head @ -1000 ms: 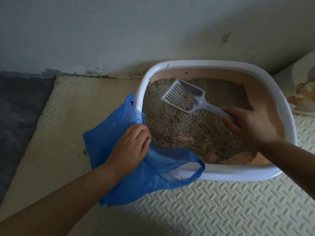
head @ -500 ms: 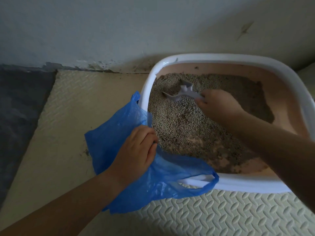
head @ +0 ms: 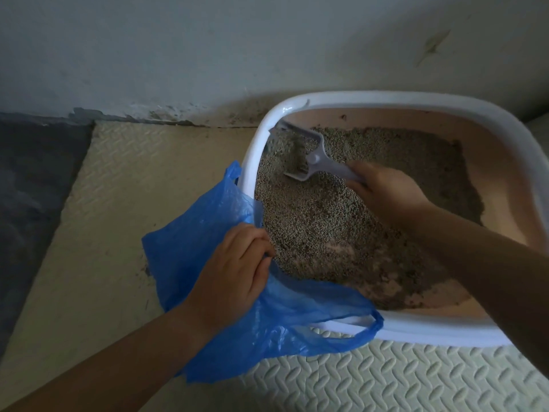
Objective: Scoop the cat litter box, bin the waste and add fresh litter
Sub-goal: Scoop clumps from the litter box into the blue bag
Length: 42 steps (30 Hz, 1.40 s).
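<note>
Fingers (head: 361,176) of right hand (head: 386,194) grip scoop (head: 300,157), now lifted loaded by box (head: 416,331) rim; left hand (head: 234,272) still clutches bag (head: 190,248). Dump next.

Only one view is given, taken from a camera worn on the person's head. The scene is looked at from above and close in, facing forward and steeply down toward the floor and the foot of a wall (head: 208,40), which fills the top of the frame. A litter box (head: 445,334) is seen at centre right, cut off by the right edge. Both forearms are seen entering from the bottom corners, with the left hand (head: 234,272) and right hand (head: 386,191) near the middle. Straight lines are bent toward the edges by the wide lens. No second view is provided, so nothing is shared.
</note>
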Each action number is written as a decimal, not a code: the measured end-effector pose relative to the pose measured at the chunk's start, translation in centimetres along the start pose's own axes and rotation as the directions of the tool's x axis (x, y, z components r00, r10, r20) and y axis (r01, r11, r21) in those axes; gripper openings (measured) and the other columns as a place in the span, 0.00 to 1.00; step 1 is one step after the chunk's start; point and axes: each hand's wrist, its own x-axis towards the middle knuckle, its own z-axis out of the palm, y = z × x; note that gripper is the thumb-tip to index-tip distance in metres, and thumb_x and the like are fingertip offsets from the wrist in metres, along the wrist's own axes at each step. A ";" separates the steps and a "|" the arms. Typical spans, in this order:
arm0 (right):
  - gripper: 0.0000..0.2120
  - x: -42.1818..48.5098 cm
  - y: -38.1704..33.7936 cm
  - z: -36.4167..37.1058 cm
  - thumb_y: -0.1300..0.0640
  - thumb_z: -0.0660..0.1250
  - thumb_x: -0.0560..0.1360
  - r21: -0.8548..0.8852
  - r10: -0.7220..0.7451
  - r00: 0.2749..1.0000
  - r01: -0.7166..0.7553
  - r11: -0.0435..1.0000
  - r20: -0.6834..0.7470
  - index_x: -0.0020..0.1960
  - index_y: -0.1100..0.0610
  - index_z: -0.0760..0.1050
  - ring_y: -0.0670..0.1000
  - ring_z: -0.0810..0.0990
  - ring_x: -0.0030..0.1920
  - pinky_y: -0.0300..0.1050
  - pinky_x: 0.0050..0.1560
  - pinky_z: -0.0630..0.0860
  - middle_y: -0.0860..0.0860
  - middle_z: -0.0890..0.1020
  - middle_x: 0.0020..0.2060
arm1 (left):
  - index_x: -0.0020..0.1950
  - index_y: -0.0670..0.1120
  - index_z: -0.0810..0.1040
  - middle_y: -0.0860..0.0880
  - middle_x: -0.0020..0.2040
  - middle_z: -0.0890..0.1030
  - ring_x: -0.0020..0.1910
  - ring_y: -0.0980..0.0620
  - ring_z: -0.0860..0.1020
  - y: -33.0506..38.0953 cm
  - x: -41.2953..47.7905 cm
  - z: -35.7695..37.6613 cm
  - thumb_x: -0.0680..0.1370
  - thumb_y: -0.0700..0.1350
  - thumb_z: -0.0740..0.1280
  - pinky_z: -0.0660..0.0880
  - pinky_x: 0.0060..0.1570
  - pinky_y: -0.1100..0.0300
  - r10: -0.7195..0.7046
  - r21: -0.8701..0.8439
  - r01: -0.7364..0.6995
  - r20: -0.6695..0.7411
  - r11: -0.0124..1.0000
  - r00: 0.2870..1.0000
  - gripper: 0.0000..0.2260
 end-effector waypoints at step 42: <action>0.09 -0.8 -2.5 -2.8 0.51 0.63 0.78 0.284 0.005 0.957 -0.090 0.955 0.288 0.56 0.49 0.79 0.47 0.72 0.29 0.40 0.30 0.68 0.49 0.78 0.32 | 0.50 0.40 0.77 0.47 0.52 0.74 0.55 0.50 0.73 0.4 -0.2 -0.6 0.81 0.42 0.55 0.69 0.62 0.59 0.010 0.069 -0.013 0.046 0.998 0.999 0.12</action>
